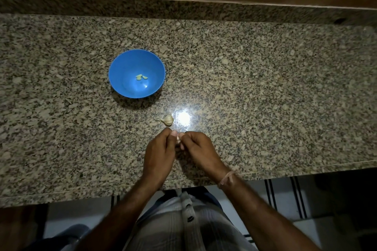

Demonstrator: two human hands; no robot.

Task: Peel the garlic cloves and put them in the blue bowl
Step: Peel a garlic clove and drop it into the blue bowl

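garlic clove, small, pale-skinned: pinched between left hand and right hand, above speckled granite counter. advice: hold firm, split skin at tip, strip lengthwise. round blue plastic bowl: near, ahead-left.

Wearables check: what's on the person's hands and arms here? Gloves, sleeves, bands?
No gloves: the left hand and right hand are bare, and both forearms are uncovered as far as the frame shows. The right wrist carries a thin pale thread band; the left wrist has nothing on it. No rings are discernible. Below the arms, a pale checked button-front shirt is visible.
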